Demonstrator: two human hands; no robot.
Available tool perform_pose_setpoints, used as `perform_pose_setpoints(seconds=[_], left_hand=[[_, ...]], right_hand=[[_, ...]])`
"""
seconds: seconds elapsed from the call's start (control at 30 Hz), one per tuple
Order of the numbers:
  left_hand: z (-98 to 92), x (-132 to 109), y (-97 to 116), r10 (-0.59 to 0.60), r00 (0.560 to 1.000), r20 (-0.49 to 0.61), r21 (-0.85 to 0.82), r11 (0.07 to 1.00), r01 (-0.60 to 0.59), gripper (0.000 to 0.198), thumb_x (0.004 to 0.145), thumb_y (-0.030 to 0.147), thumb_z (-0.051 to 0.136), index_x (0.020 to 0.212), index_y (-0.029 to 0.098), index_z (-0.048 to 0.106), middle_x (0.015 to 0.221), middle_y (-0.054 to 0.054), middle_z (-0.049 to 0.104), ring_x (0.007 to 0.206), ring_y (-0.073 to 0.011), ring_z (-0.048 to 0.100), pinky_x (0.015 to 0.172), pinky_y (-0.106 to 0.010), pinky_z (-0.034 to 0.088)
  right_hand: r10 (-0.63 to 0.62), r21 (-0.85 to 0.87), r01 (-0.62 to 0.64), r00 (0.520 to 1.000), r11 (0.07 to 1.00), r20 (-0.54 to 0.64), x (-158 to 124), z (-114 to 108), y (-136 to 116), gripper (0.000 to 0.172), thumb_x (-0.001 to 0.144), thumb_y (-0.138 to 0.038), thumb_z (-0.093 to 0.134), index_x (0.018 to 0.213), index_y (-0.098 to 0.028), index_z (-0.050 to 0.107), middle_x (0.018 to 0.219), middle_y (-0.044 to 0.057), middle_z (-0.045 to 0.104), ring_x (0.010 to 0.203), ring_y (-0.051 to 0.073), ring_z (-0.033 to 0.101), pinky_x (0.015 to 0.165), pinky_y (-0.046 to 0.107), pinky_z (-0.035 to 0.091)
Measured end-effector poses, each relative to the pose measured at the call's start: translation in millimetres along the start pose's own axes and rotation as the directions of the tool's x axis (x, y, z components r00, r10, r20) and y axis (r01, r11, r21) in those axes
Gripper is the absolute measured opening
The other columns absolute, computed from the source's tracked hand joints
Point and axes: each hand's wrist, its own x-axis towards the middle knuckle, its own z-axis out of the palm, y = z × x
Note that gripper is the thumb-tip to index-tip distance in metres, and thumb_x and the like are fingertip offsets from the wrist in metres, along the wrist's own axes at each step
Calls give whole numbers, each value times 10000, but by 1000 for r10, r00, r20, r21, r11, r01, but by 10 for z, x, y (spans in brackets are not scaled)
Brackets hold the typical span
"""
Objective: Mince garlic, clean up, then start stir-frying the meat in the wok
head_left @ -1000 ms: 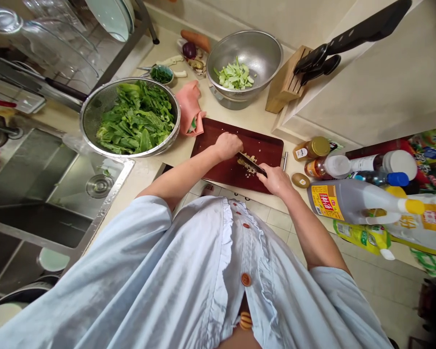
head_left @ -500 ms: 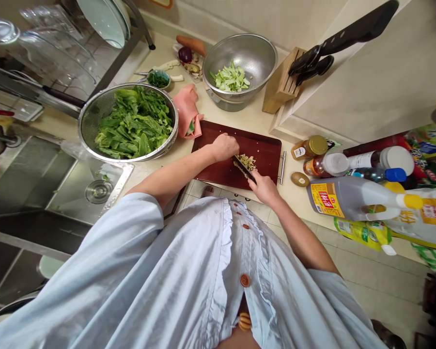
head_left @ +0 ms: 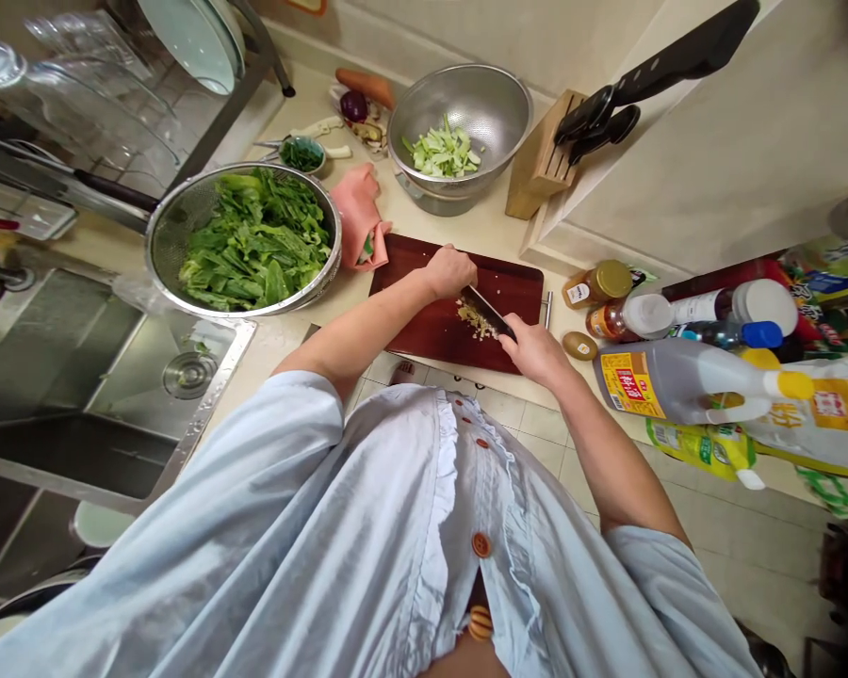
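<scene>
Okay, over the cutting board our right hand clamps the knife handle; left hand, curled shut, rests on its blade.

Loads of stuff around the fingers. Up and to their left, a mesh colander packed with leafy greens, with a pink cloth just beside it. Straight past them, a steel bowl of pale chopped stems, and a carrot and red onion left of that. Knife block up to the right. Off to their right, a gold-lidded jar and a big bottle lying on its side.
</scene>
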Motion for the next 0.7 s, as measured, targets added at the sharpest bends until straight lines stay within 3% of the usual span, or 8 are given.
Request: perform_pose_setpoints(seconds=[0.17, 0.37, 0.57, 0.7], left_hand=[[-18, -27, -1, 18, 1000, 0, 22, 1000, -18, 254, 904, 157, 515, 904, 123, 767, 956, -146, 747, 937, -240, 661, 863, -369, 369], [-7, -250, -81, -11, 1000, -28, -57, 998, 9, 259, 879, 112, 520, 906, 169, 771, 959, -128, 743, 944, -259, 666, 824, -384, 391], [79, -380, 130, -179, 983, -41, -120, 978, 173, 304, 901, 100, 460, 979, 88, 753, 968, -196, 713, 1002, -282, 647, 780, -360, 425], [61, -355, 130, -229, 973, -5, -150, 963, 226, 302, 886, 94, 467, 980, 94, 754, 969, -189, 711, 967, -281, 658, 760, -348, 431]], right_hand=[[38, 14, -38, 999, 999, -9, -56, 117, -100, 370, 986, -340, 388, 1296, -215, 546, 894, 95, 712, 714, 216, 632, 588, 259, 342], [-97, 36, 97, 995, 995, 9, -49, -183, -62, 360, 961, -393, 436, 1252, -267, 606, 875, 65, 717, 723, 212, 635, 570, 249, 337], [-144, -84, 143, 990, 986, -3, 199, -114, 208, 366, 933, -348, 449, 1240, -294, 641, 954, 59, 729, 794, 219, 656, 615, 258, 369], [-162, -102, 158, 986, 982, -31, 280, -134, 290, 370, 929, -388, 451, 1229, -320, 655, 980, 41, 731, 818, 219, 658, 640, 265, 396]])
